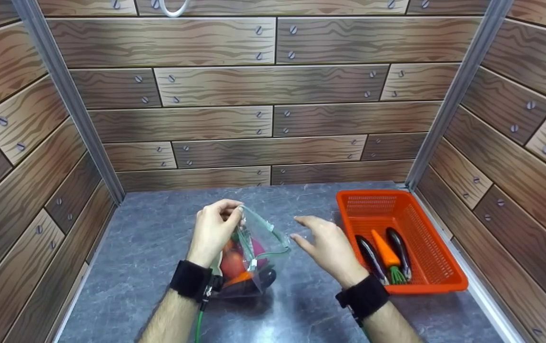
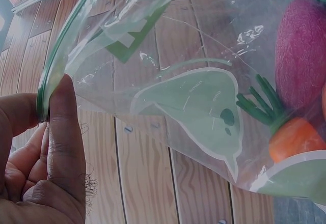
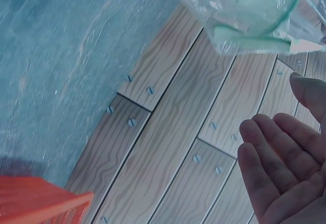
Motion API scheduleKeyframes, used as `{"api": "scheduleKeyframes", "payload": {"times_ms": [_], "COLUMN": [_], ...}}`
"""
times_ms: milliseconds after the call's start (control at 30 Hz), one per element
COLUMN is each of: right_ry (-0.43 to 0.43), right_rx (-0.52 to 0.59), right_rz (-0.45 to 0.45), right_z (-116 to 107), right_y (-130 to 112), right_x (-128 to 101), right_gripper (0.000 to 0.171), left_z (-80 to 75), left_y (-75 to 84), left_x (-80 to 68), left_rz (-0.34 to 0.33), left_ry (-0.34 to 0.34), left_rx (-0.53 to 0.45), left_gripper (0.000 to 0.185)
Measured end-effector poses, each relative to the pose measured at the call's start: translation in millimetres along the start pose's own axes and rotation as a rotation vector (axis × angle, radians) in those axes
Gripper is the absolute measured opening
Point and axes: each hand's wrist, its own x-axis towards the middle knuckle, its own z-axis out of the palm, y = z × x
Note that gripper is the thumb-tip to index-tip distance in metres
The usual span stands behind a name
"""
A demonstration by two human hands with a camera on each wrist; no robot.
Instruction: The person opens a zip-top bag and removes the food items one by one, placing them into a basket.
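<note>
My left hand [image 1: 216,228] pinches the green zip edge of a clear zip-top bag [image 1: 266,224] between thumb and forefinger, up at the bag's left corner. The bag's mouth gapes open toward the right. Inside lie a round red-orange item [image 1: 233,265], a carrot [image 2: 295,137], a dark eggplant [image 1: 267,277] and a purple-pink vegetable [image 2: 301,51]. Just right of the bag, apart from its zip corner, my right hand [image 1: 326,245] holds nothing; its fingers are extended and the thumb is spread from them.
An orange plastic basket [image 1: 437,257] stands on the right of the grey marbled table [image 1: 154,247]. In it lie a carrot [image 1: 385,250] and two eggplants [image 1: 399,250]. Wood-patterned walls [image 1: 273,85] enclose the table at the back and both sides.
</note>
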Motion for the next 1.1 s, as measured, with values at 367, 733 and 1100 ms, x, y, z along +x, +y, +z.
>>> {"api": "scheduleKeyframes", "payload": {"times_ms": [367, 733, 1100], "right_ry": [-0.04, -0.131, -0.317], "right_rx": [0.047, 0.109, 0.22], "right_rz": [-0.118, -0.216, -0.224], "right_z": [18.6, 33.6, 52.1], "right_y": [-22.3, -31.4, -23.9], "right_x": [2.3, 6.8, 12.4], "right_gripper": [0.026, 0.02, 0.015], "left_z": [1.4, 2.1, -0.8], "left_y": [-0.2, 0.3, 0.3], "left_x": [-2.0, -3.3, -4.0], "left_rz": [0.004, -0.01, -0.011], "left_ry": [0.001, 0.007, -0.016], "left_rx": [-0.011, 0.012, -0.007], "left_gripper": [0.016, 0.016, 0.017]}}
